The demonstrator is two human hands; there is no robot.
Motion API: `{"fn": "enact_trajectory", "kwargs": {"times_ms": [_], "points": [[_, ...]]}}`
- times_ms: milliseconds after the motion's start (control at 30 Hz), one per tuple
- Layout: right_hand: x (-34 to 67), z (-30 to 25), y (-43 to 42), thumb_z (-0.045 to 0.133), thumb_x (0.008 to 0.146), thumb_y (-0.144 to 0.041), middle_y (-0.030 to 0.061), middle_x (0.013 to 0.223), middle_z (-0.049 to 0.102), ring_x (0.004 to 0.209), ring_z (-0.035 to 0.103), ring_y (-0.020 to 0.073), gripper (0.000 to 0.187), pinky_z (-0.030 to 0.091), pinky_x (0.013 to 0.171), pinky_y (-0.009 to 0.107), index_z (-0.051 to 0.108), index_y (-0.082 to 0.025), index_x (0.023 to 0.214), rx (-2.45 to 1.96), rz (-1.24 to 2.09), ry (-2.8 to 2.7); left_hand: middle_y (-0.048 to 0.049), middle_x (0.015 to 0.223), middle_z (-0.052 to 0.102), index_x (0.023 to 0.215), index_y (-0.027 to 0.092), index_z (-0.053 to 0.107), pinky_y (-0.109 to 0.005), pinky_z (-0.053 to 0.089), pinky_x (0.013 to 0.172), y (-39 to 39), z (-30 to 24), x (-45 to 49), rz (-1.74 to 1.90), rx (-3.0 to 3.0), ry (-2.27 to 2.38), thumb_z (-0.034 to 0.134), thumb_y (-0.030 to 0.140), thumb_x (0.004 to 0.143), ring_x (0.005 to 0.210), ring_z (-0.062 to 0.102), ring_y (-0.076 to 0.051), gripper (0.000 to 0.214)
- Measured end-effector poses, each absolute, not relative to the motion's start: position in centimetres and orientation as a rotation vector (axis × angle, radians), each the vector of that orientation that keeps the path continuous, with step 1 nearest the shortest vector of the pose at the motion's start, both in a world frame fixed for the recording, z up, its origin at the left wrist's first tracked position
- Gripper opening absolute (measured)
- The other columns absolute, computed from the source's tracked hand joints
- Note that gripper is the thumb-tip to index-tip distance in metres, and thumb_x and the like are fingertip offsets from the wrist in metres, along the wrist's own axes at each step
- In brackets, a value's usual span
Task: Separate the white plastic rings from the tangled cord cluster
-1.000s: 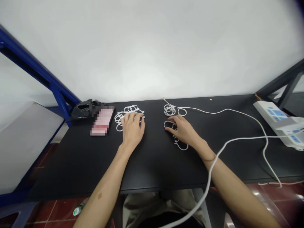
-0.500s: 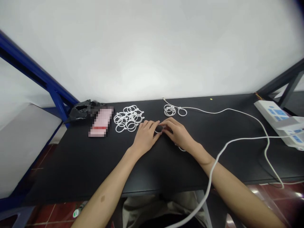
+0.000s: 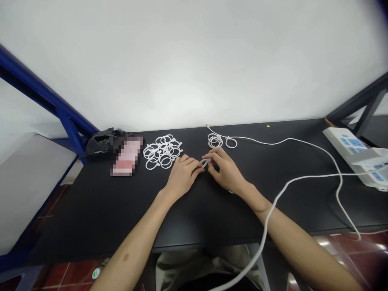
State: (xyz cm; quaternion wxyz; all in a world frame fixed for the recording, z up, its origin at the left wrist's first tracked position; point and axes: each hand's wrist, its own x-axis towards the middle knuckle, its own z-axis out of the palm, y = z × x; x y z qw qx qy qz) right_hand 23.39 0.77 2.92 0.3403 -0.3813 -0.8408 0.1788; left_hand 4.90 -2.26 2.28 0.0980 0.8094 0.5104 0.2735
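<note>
Fingertips of the left hand (image 3: 182, 173) and the right hand (image 3: 226, 171) meet at mid-counter, both pinching one small white plastic loop (image 3: 205, 163) held just above the black counter (image 3: 91, 210), apparently so each hand can work one end of it. Just left lies a loose heap of similar white plastic rings (image 3: 162, 151), within easy reach, and behind the right hand a smaller cluster of rings (image 3: 218, 141) sits on a thin white cord (image 3: 303, 142).
</note>
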Motion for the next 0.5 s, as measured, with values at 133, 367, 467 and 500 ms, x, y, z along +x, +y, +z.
{"fn": "enact_trajectory", "kwargs": {"times_ms": [133, 367, 467, 500], "points": [[23.26, 2.94, 0.81, 0.049, 0.096, -0.03, 0.0075, 0.101, 0.06, 0.078, 0.061, 0.0158, 0.02, 0.052, 0.078, 0.033, 0.061, -0.019, 0.108, -1.126, 0.541, -2.107, -0.0002, 0.09, 0.072, 0.089, 0.021, 0.067, -0.038, 0.041, 0.085, -2.28, 2.27, 4.93, 0.866, 2.413, 1.449, 0.056, 0.03, 0.095, 0.085, 0.053, -0.019, 0.015], [23.33, 3.23, 0.87, 0.053, 0.095, -0.033, 0.0039, 0.087, 0.069, 0.076, 0.064, 0.0164, 0.018, 0.051, 0.072, 0.029, 0.063, -0.02, 0.104, -1.125, 0.584, -2.093, 0.0001, 0.089, 0.073, 0.089, 0.023, 0.068, -0.037, 0.042, 0.084, -2.42, 2.54, 4.81, 0.891, 2.394, 1.404, 0.056, 0.027, 0.095, 0.084, 0.053, -0.019, 0.014], [23.24, 3.26, 0.75, 0.052, 0.096, -0.031, 0.0037, 0.086, 0.071, 0.075, 0.065, 0.016, 0.016, 0.05, 0.071, 0.028, 0.064, -0.021, 0.097, -1.09, 0.583, -2.093, 0.0007, 0.09, 0.073, 0.089, 0.023, 0.068, -0.036, 0.042, 0.083, -2.43, 2.54, 4.83, 0.883, 2.401, 1.352, 0.054, 0.026, 0.096, 0.083, 0.052, -0.018, 0.016], [23.21, 3.25, 0.73, 0.052, 0.096, -0.031, 0.0033, 0.084, 0.071, 0.073, 0.065, 0.0158, 0.016, 0.05, 0.071, 0.027, 0.064, -0.021, 0.093, -1.083, 0.579, -2.086, 0.0008, 0.09, 0.073, 0.09, 0.023, 0.068, -0.035, 0.042, 0.082, -2.43, 2.52, 4.86, 0.889, 2.402, 1.35, 0.054, 0.026, 0.096, 0.083, 0.052, -0.018, 0.016]]}}
